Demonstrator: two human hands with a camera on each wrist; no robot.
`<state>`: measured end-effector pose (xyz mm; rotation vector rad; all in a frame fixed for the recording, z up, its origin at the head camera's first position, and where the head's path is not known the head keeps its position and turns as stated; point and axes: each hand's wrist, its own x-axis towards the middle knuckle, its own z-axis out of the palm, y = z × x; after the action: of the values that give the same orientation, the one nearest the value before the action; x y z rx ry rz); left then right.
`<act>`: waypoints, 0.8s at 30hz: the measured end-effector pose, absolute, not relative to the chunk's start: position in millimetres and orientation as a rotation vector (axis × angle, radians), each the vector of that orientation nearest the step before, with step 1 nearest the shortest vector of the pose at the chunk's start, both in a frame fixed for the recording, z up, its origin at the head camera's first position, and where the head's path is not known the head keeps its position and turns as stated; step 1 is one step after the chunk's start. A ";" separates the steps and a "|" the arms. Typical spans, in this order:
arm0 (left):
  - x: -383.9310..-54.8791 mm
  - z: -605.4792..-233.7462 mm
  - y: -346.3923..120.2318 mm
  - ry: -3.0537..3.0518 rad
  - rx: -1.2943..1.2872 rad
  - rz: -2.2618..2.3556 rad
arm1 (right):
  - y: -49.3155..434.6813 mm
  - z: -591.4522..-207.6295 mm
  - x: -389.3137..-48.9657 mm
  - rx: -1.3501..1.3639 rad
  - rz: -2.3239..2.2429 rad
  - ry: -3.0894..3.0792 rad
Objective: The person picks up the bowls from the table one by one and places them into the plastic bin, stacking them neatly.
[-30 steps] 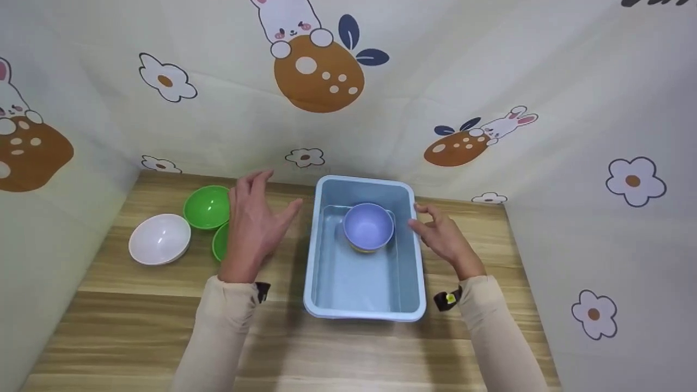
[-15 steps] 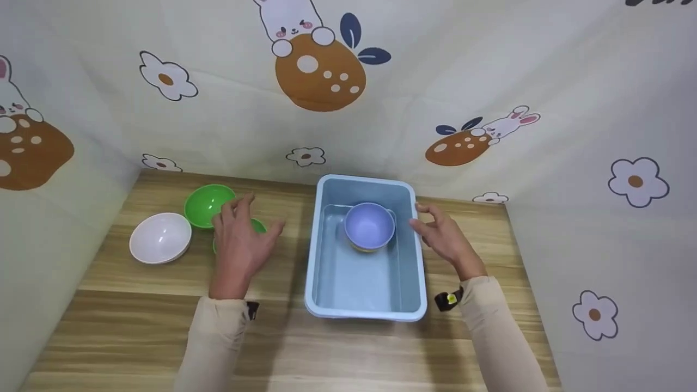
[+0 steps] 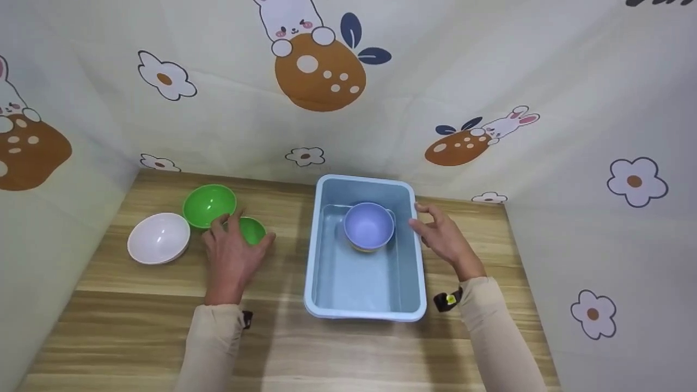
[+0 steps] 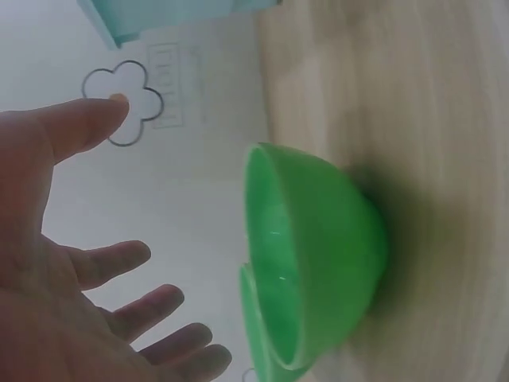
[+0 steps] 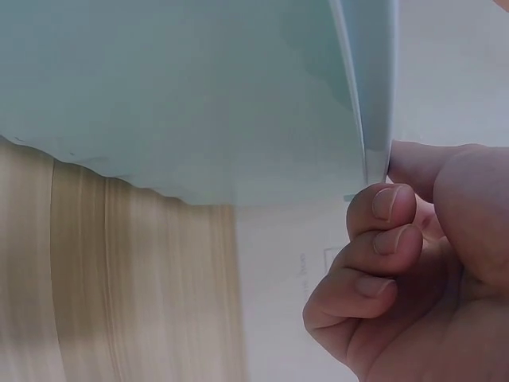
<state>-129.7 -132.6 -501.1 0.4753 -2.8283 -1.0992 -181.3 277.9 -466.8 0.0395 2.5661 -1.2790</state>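
My left hand is above the nearer green bowl, fingers and thumb spread and partly covering it. In the left wrist view a gap shows between the hand and this green bowl. A second green bowl sits just behind it, and a white bowl to its left. My right hand pinches the right rim of the light blue plastic basin; the right wrist view shows thumb and curled fingers at the rim. Inside the basin stands a purple bowl, with a yellow edge showing beneath it.
The basin stands on a wood-grain table. Pale cloth walls printed with rabbits and flowers close off the back and both sides. The basin's back edge is near the rear cloth.
My left hand has moved left and toward me, from between the green bowls and the basin to over the nearer green bowl. The right hand, basin and bowls have stayed put.
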 end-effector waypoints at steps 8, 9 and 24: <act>-129.5 -518.2 -137.5 -2.828 0.532 -1.092 | 278.6 -469.9 -181.6 0.008 -1.326 2.560; -129.4 -520.1 -137.5 -2.827 0.534 -1.084 | 278.9 -469.9 -181.7 0.008 -1.338 2.557; -130.3 -535.8 -142.4 -2.828 0.540 -1.028 | 279.1 -469.1 -181.4 0.014 -1.320 2.545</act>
<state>-130.3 -142.4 -535.8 0.5397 -2.8284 -1.0279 -181.4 279.1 -469.1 0.0136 2.5445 -1.3200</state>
